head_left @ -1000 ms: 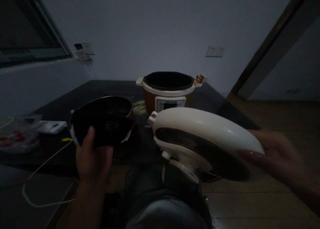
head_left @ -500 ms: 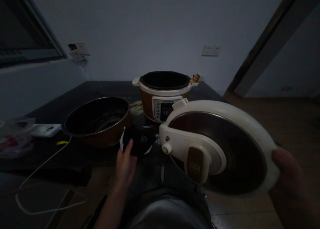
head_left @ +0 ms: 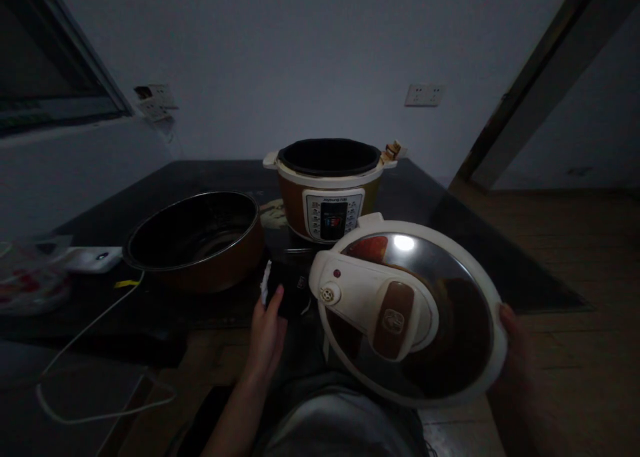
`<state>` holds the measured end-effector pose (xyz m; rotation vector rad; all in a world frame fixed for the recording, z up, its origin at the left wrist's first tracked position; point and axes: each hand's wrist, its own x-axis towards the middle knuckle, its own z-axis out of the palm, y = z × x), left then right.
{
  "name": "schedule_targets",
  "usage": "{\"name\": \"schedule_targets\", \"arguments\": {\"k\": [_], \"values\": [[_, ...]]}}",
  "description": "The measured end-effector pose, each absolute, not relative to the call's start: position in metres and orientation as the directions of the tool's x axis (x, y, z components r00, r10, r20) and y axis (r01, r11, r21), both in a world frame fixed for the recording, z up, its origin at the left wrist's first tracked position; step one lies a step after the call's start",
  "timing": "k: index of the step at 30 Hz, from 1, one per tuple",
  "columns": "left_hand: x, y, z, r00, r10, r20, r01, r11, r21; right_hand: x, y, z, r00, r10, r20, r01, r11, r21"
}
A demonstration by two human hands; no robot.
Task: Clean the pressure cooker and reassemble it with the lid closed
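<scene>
The cooker lid [head_left: 413, 314] is held in the air between the hands, and its tilt is what has changed most. A second ago it was close to edge-on, with its pale rim foremost; now its outer face, with the brown handle [head_left: 394, 320] and the small valve knob [head_left: 330, 294], is turned up toward the person. The right hand [head_left: 515, 354] grasps the rim at the far side of the lid; its fingers are mostly lost in shadow. The left hand [head_left: 267, 327] has shifted from in front of the loose pot [head_left: 220, 264] to just beside the lid's opposite edge. It pinches a black cloth-like piece [head_left: 290, 287] with a white border, thumb on top; whether this piece touches the lid cannot be told.

For the work in hand, this seems to put the lid's outer fittings within easy reach of the left hand, while the right carries the weight alone.

Beyond both hands, the cooker [head_left: 327, 204] stands uncovered on the tabletop [head_left: 215, 174], its dark interior unreadable. The pot, beyond the left hand and off to its outer side, is also open. Neither appears to have moved on the tabletop.
</scene>
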<state>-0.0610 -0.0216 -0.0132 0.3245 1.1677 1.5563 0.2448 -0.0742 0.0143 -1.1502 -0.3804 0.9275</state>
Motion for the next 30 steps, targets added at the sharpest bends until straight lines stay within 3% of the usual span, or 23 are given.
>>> {"name": "schedule_targets", "arguments": {"k": [4, 12, 20, 30], "values": [[-0.051, -0.024, -0.011, -0.372, 0.858, -0.355, -0.607, 0.065, 0.792, 0.24, -0.068, -0.003, 0.535, 0.792, -0.294, -0.547, 0.059, -0.835], [-0.036, -0.031, -0.021, -0.38, 0.836, -0.395, -0.583, 0.115, 0.804, 0.23, -0.061, -0.032, 0.373, 0.873, -0.313, -0.629, -0.01, -0.777], [-0.036, -0.034, -0.028, -0.412, 0.811, -0.415, -0.476, 0.197, 0.857, 0.218, -0.06, -0.044, 0.333, 0.907, -0.259, -0.608, -0.004, -0.794], [-0.034, -0.038, -0.03, -0.4, 0.832, -0.384, -0.452, 0.185, 0.873, 0.215, -0.061, -0.048, 0.292, 0.903, -0.315, -0.648, -0.055, -0.76]]}}
